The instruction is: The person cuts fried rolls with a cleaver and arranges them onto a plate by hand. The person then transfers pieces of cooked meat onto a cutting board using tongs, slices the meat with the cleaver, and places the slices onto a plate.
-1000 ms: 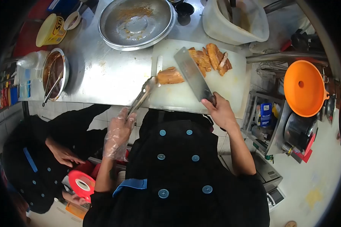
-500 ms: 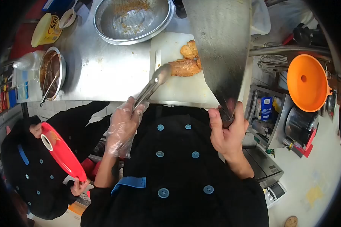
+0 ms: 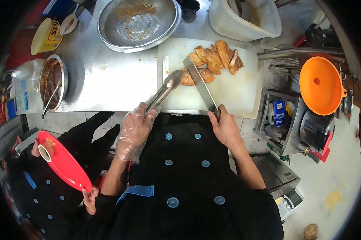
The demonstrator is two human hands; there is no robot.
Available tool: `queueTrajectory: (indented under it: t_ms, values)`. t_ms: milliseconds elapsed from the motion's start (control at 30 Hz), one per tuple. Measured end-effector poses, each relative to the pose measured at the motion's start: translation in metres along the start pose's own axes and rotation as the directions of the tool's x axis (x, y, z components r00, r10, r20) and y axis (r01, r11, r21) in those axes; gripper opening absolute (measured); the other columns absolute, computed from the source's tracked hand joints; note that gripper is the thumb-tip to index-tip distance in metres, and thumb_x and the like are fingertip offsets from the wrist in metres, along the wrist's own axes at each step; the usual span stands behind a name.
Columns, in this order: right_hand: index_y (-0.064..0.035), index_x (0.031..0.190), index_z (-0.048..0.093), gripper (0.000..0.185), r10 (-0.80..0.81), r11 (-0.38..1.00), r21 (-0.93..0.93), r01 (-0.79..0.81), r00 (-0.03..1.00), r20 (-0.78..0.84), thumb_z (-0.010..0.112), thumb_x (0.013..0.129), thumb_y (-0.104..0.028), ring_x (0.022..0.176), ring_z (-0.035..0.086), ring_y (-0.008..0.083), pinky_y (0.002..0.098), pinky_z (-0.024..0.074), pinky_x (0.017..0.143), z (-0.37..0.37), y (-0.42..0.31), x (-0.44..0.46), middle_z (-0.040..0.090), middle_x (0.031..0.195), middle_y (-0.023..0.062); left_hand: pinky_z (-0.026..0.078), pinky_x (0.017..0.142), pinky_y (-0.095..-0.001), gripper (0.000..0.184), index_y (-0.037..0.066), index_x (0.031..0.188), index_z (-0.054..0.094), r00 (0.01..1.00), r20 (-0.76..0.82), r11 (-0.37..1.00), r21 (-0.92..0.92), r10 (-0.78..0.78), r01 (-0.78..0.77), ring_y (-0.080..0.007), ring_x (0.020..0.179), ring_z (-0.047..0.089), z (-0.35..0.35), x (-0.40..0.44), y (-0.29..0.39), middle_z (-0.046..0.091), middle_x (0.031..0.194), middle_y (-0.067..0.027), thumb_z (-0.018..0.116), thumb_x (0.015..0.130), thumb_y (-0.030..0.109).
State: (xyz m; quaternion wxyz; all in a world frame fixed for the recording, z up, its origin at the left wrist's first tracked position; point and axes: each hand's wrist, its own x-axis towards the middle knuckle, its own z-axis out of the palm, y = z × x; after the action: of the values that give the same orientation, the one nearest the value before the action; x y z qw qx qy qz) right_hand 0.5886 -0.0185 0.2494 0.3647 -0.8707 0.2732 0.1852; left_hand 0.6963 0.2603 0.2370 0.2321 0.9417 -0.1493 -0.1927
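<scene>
My left hand (image 3: 134, 126), in a clear plastic glove, is closed round metal tongs (image 3: 161, 93). The tongs' tips touch the left end of a browned meat piece (image 3: 187, 78) on the white cutting board (image 3: 232, 94). A cleaver (image 3: 200, 85) is in my right hand (image 3: 225, 124), fingers wrapped round its dark handle. Its blade lies edge down across that meat piece, slanting up to the left. Behind it, several cut pieces of meat (image 3: 224, 54) sit in a loose group at the board's back.
Behind the board are a strainer (image 3: 138, 24) and a white tub (image 3: 244, 24). A sauce bowl (image 3: 54, 82) with utensils stands left. At lower left a co-worker holds a red plate (image 3: 66, 162) with a small cup. An orange funnel-like item (image 3: 322, 86) hangs right.
The cleaver was lifted close to the camera and is now back down on the meat. The tongs have shifted slightly right since the first frame. The co-worker has raised the red plate into view.
</scene>
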Motion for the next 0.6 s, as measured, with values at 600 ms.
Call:
queueTrajectory:
  t_ms: [600]
  values:
    - [0.0003,0.102,0.052,0.032,-0.029,0.999,-0.02,0.027,0.997,-0.067,0.061,0.105,-0.03,0.073,0.067,0.054,0.0634,0.054,0.067,0.054,-0.019,0.018,0.067,0.074,0.0317,0.052,0.074,-0.0552,0.047,-0.003,0.127,0.064,0.939,0.308,0.981,-0.065,-0.154,0.182,-0.0526,0.086,0.068,-0.028,-0.012,-0.023,0.067,0.085,-0.0337,0.064,0.104,0.038]
